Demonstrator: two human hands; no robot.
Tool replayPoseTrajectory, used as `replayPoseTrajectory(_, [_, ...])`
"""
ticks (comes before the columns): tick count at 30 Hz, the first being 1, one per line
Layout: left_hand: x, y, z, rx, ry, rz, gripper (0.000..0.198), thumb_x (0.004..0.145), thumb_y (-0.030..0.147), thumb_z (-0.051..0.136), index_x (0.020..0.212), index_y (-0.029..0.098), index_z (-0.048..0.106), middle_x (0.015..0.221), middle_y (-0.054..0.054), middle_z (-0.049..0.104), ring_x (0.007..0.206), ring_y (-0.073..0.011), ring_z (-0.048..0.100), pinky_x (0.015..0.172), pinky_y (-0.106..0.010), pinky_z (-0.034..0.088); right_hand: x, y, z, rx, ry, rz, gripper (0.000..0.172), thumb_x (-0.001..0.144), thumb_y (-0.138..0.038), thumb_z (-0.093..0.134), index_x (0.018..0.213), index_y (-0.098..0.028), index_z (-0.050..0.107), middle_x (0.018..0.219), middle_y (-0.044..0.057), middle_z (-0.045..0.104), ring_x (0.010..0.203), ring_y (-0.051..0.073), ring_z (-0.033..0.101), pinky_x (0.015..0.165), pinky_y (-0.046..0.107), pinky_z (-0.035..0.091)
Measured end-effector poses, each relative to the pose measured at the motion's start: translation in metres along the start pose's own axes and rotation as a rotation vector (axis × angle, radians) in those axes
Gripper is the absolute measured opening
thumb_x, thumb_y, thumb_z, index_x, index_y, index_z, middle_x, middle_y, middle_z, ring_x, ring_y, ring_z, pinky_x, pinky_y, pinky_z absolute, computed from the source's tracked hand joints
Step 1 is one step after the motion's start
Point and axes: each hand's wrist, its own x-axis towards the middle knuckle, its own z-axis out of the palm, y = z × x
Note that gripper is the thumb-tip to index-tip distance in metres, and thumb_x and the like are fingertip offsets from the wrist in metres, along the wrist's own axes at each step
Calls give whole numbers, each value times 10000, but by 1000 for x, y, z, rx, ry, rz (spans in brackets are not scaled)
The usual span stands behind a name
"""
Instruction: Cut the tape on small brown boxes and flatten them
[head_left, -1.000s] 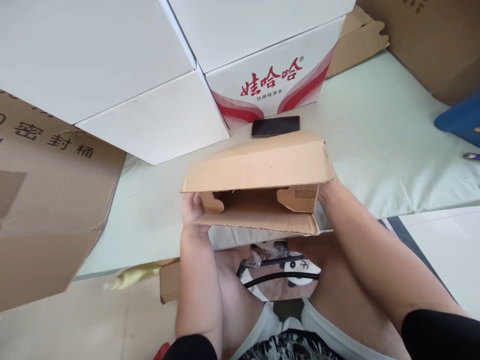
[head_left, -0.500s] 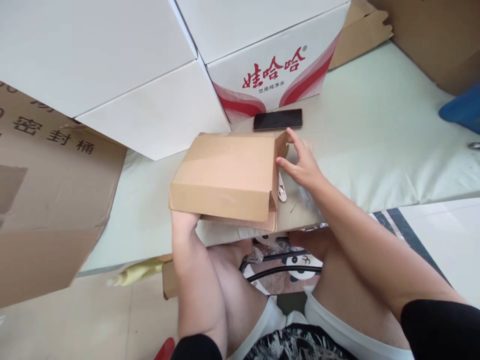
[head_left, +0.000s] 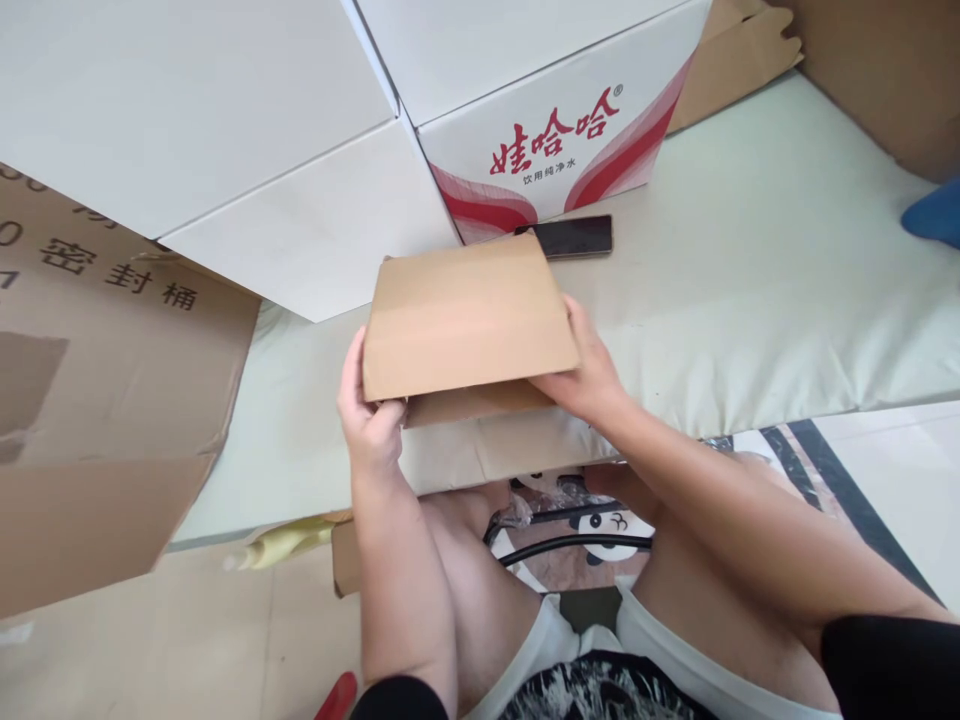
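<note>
A brown cardboard box is held between my two hands above the pale green padded surface, its near side partly open. My left hand grips the left side, with the thumb at the lower front corner. At the right end, my right hand wraps round the side, some of its fingers hidden under or inside the box. Just behind the box lies a dark phone, its left end covered by the cardboard.
White cartons and a carton with red lettering stand behind. A large brown carton is at the left. A blue object sits at the right edge. My legs are below the padded surface's edge.
My left hand has come out from under the box to its left side. My right hand has moved down to grip the right end, and the box is tilted differently.
</note>
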Motion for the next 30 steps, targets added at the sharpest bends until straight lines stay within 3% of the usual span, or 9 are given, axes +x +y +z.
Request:
replayPoseTrajectory(3, [-2, 4, 4, -70, -48, 96, 598, 568, 207, 693, 1159, 258, 763, 1266, -55, 720, 1294, -348, 610, 1067, -424, 525, 4, 5, -2, -29, 98, 152, 788, 731, -490, 781, 1428, -328, 451, 1439, 134, 606, 1271, 476, 591, 1031, 701, 473])
replayPoseTrajectory(7, [-2, 9, 5, -148, -152, 111, 414, 608, 347, 721, 999, 239, 804, 1303, -80, 703, 1381, -365, 544, 1142, -434, 458, 4, 7, -6, 64, 174, 60, 655, 822, -393, 668, 1434, -305, 452, 1344, 111, 663, 1264, 407, 613, 1039, 613, 513])
replayPoseTrajectory(10, [1, 6, 4, -163, -201, -82, 493, 681, 588, 719, 1030, 244, 779, 1369, -103, 663, 1423, -370, 501, 1045, -428, 522, 3, 7, -10, 153, 245, -19, 457, 899, -346, 518, 1350, -276, 526, 1288, 99, 688, 1245, 340, 621, 1082, 567, 506])
replayPoseTrajectory(14, [10, -9, 4, -45, -1, -363, 591, 676, 614, 834, 1140, 278, 692, 1380, -97, 650, 1306, -309, 603, 846, -331, 576, 10, 9, -11, 294, 321, 118, 348, 938, -444, 467, 1169, -235, 623, 1228, 115, 707, 1263, 334, 615, 1111, 560, 487])
replayPoseTrajectory(18, [18, -27, 7, 10, 96, -567, 806, 624, 533, 939, 1298, 281, 577, 1251, -113, 714, 1027, -260, 742, 782, -338, 602, 17, 6, -4, 649, 220, 284, 451, 875, -572, 525, 1199, -267, 590, 1339, 100, 672, 1331, 315, 587, 986, 495, 581])
replayPoseTrajectory(21, [24, -36, 7, -72, 171, -551, 868, 608, 474, 964, 1333, 276, 531, 1111, -82, 762, 923, -231, 765, 782, -339, 616, 17, 0, -6, 750, 122, 256, 458, 830, -587, 577, 1171, -283, 609, 1271, 75, 719, 1268, 300, 637, 946, 452, 592])
replayPoseTrajectory(25, [31, -35, -2, -177, 139, -453, 667, 569, 563, 943, 1056, 198, 670, 950, -75, 790, 890, -241, 767, 802, -343, 629, 20, -2, -36, 738, -36, 211, 558, 821, -676, 461, 1168, -281, 648, 1217, 79, 747, 1211, 339, 670, 932, 510, 573])
replayPoseTrajectory(28, [34, -28, -9, -193, 107, -386, 626, 485, 466, 985, 967, 195, 692, 875, -50, 794, 805, -241, 766, 765, -348, 638, 25, 2, -66, 718, -209, 277, 730, 801, -800, 334, 1172, -269, 671, 1163, 101, 761, 1177, 370, 691, 927, 565, 558])
replayPoseTrajectory(30, [33, -22, -11, -148, 84, -415, 625, 464, 387, 992, 972, 190, 686, 857, -47, 789, 776, -250, 768, 760, -375, 643, 27, 5, -78, 716, -316, 332, 772, 746, -861, 410, 1135, -253, 683, 1123, 116, 771, 1155, 379, 705, 927, 564, 561])
